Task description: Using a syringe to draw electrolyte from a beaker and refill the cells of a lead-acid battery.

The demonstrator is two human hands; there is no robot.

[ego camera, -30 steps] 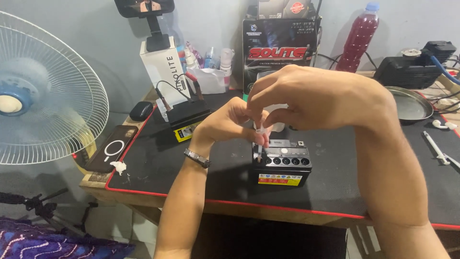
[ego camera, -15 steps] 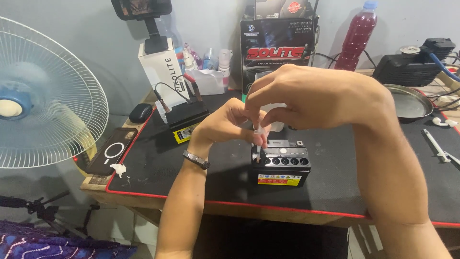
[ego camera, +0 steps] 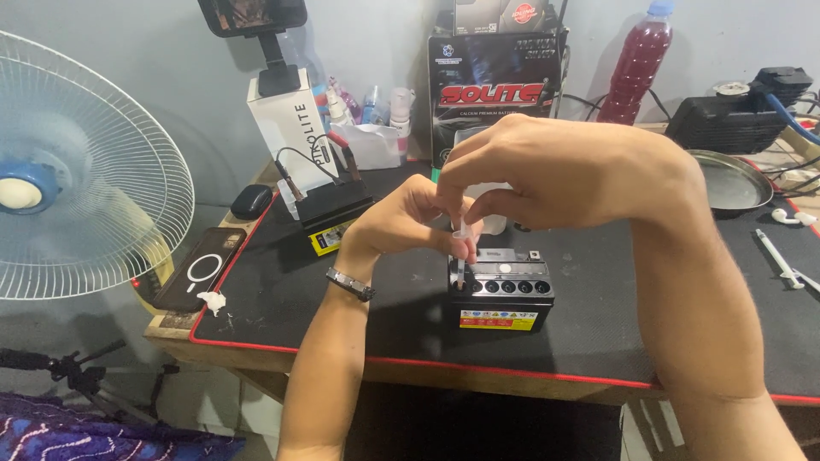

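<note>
A small black battery with a row of round fill holes on top and a yellow label on its front sits on the black mat. A thin clear syringe stands upright with its tip in the leftmost hole. My left hand, with a watch on its wrist, pinches the syringe barrel from the left. My right hand reaches over from the right, and its fingertips are closed on the syringe's top end.
A second black battery with clip leads sits at the back left. A phone and a fan are to the left. Behind stand a white box, a black carton and a red bottle. A metal dish and another syringe lie at the right.
The view has shifted very slightly. Both hands stay on the syringe over the same hole.
</note>
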